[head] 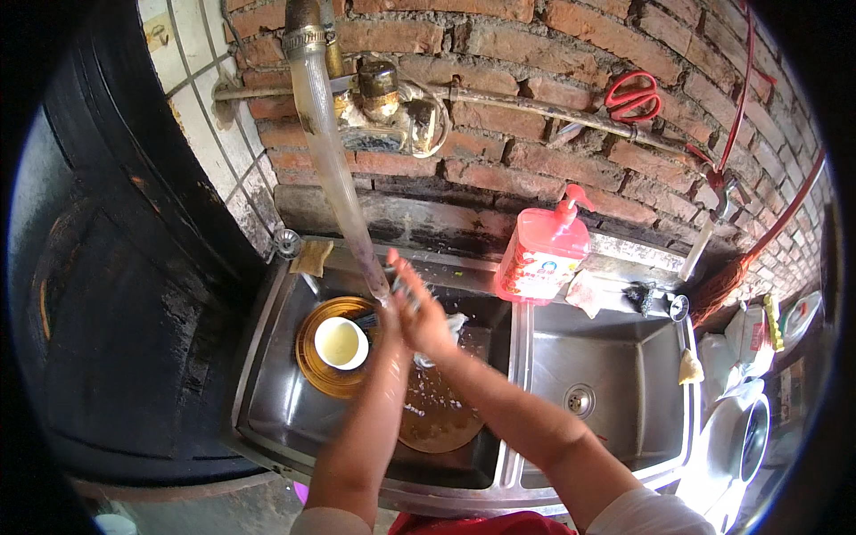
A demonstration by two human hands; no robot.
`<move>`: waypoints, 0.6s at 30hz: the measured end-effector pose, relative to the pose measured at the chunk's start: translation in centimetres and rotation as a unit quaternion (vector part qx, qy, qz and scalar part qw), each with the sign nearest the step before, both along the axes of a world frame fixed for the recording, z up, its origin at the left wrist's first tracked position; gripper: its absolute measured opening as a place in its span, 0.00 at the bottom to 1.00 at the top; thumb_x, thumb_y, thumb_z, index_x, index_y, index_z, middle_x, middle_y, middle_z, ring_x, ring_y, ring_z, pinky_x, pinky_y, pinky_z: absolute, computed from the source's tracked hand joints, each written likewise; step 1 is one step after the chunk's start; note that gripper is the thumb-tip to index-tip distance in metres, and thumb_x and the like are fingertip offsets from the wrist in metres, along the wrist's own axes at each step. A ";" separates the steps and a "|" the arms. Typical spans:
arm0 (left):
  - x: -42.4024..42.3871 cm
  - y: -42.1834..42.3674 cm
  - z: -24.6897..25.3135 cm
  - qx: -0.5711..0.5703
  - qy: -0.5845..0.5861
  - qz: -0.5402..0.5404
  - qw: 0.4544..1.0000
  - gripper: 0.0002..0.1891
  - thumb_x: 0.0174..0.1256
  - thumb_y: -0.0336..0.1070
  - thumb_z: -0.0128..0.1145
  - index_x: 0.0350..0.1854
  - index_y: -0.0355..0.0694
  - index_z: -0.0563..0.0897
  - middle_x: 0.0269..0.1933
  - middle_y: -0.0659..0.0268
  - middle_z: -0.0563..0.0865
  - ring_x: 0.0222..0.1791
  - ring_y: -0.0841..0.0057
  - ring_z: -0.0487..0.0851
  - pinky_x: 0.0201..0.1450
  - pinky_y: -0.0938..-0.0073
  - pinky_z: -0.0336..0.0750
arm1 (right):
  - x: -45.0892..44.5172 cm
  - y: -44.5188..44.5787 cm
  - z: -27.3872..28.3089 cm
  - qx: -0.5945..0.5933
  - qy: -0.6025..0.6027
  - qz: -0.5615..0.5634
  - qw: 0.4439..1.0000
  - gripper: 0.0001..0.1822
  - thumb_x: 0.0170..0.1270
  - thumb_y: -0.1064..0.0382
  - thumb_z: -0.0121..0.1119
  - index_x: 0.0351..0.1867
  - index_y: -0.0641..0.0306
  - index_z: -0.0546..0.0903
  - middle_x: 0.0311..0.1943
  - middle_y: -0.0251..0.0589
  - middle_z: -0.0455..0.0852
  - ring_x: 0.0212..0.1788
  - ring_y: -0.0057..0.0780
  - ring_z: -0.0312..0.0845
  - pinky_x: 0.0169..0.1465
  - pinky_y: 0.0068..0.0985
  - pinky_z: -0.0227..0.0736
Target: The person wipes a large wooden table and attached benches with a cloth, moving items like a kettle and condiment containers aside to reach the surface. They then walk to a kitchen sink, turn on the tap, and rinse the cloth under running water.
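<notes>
My left hand (391,319) and my right hand (428,328) are close together over the left basin (274,408) of a stainless steel double sink. They meet right at the lower end of a clear plastic hose (334,154), and splashes surround them. Something greyish shows between the fingers; blur hides whether it is an object or water. To the left, a white bowl (340,344) sits on an amber-brown plate (311,371). Beneath my forearms lies a wide brown round dish (441,431) with suds or droplets on it. A whitish, crumpled-looking thing (458,326) is partly hidden behind my right hand.
A pink pump bottle (543,254) stands on the sink's back ledge near the divider. Sponge pieces (311,258) lie on the rim. The right basin (602,361) has a drain. Red-handled scissors (634,99) hang on the wall pipe. A broom (729,284) leans at right, near a metal pot (735,428).
</notes>
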State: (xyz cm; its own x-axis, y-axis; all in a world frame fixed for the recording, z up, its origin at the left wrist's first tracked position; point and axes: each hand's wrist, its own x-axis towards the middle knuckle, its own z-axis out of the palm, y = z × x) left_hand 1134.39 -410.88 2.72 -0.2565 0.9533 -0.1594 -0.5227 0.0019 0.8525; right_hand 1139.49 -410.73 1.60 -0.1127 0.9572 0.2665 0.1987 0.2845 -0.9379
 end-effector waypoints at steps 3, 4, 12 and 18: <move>-2.3 1.6 -5.0 0.104 -0.003 -0.004 0.995 0.30 0.63 0.58 0.38 0.61 0.41 0.62 0.57 0.65 0.69 0.56 0.77 0.68 0.51 0.74 0.69 | -1.8 -2.4 -1.7 0.239 -0.175 -0.047 0.954 0.19 0.59 0.57 0.52 0.53 0.50 0.72 0.66 0.44 0.50 0.61 0.46 0.59 0.57 0.36 0.63; -3.6 2.9 -8.6 0.100 -0.001 -0.028 0.995 0.31 0.64 0.58 0.37 0.61 0.41 0.61 0.58 0.64 0.68 0.56 0.76 0.68 0.52 0.74 0.68 | -1.7 -1.6 0.2 0.114 -0.124 0.009 0.986 0.18 0.60 0.55 0.50 0.53 0.51 0.72 0.65 0.45 0.52 0.60 0.45 0.61 0.57 0.34 0.63; -1.8 1.2 -4.0 0.190 0.061 0.038 0.979 0.30 0.64 0.57 0.38 0.62 0.44 0.60 0.60 0.62 0.67 0.54 0.74 0.69 0.52 0.68 0.66 | -1.3 -3.5 1.1 0.152 -0.061 0.034 0.986 0.22 0.61 0.69 0.44 0.59 0.56 0.65 0.58 0.50 0.64 0.63 0.46 0.55 0.63 0.31 0.51; 3.0 0.6 -1.1 -0.040 -0.167 -0.064 0.983 0.27 0.65 0.52 0.39 0.62 0.40 0.61 0.60 0.64 0.67 0.58 0.73 0.66 0.58 0.69 0.60 | 1.7 5.0 -7.9 0.136 0.241 0.113 0.954 0.22 0.67 0.63 0.35 0.62 0.61 0.59 0.65 0.41 0.52 0.67 0.33 0.44 0.66 0.29 0.39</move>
